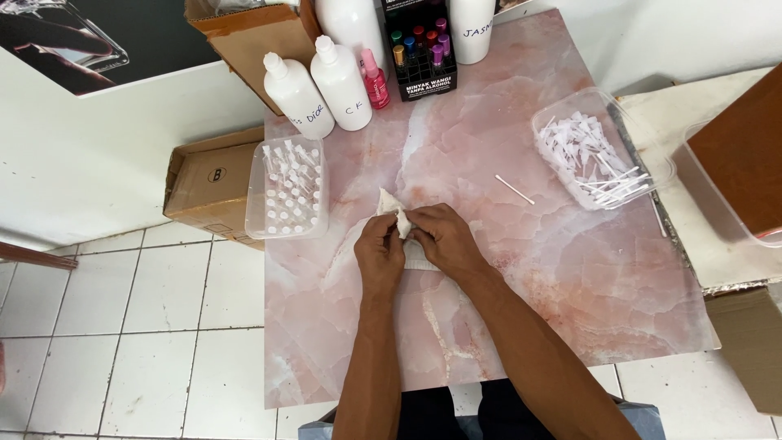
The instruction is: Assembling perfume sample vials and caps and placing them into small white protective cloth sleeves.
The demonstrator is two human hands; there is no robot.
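My left hand (pixel 380 254) and my right hand (pixel 444 239) meet at the middle of a pink marbled tabletop (pixel 521 277). Between their fingers they pinch a small crumpled white tissue (pixel 391 205), which pokes out above the fingertips. A flat white piece (pixel 417 262) lies under the hands, mostly hidden. To the left stands a clear plastic box (pixel 287 188) of several small white-capped vials. One thin white tube (pixel 514 189) lies loose on the table to the right of my hands.
A clear tub (pixel 599 148) of white sprayer tubes sits at the right. Two white bottles (pixel 322 85), a small pink spray bottle (pixel 375 78) and a black display box (pixel 421 50) of coloured vials line the back edge. Cardboard boxes (pixel 210 181) stand left on the tiled floor.
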